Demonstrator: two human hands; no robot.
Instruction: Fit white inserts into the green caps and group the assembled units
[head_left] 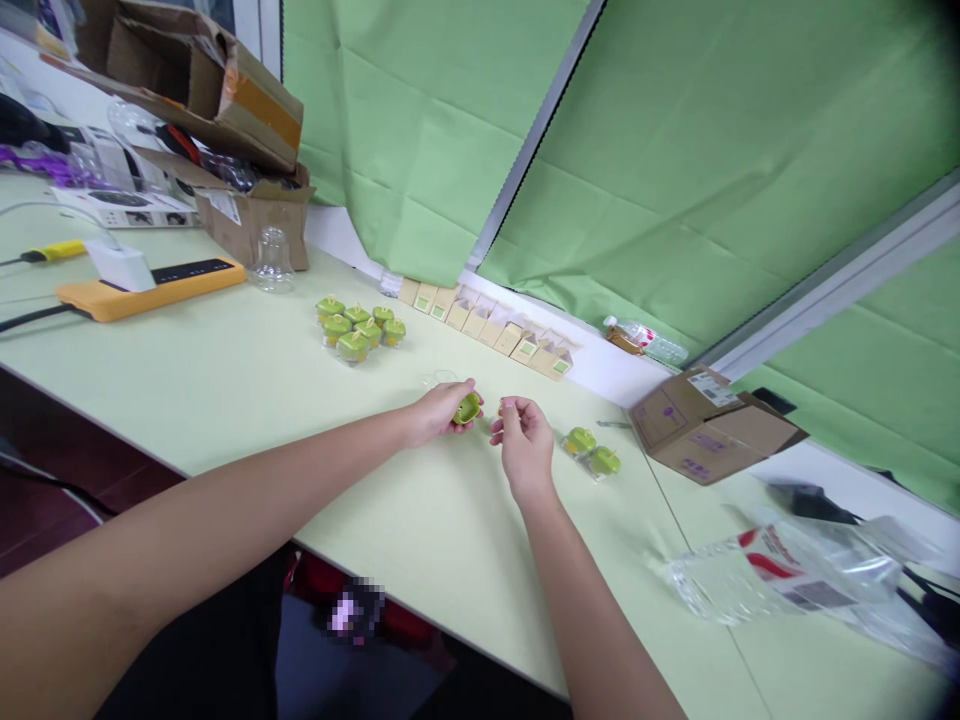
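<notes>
My left hand is closed around a small green lid, its hollow side facing up. Just to the right, my right hand pinches a small pale piece between thumb and fingers; its kind is too small to make out. A clear plastic piece lies on the table behind my left hand. Two small clear containers with green lids stand right of my right hand. Further back on the left is a cluster of several similar green-lidded containers.
A row of small cardboard boxes lines the wall. A yellow power strip, a clear plastic cup-like piece and cardboard boxes stand left. Right are an open carton, a bottle and a large plastic bottle.
</notes>
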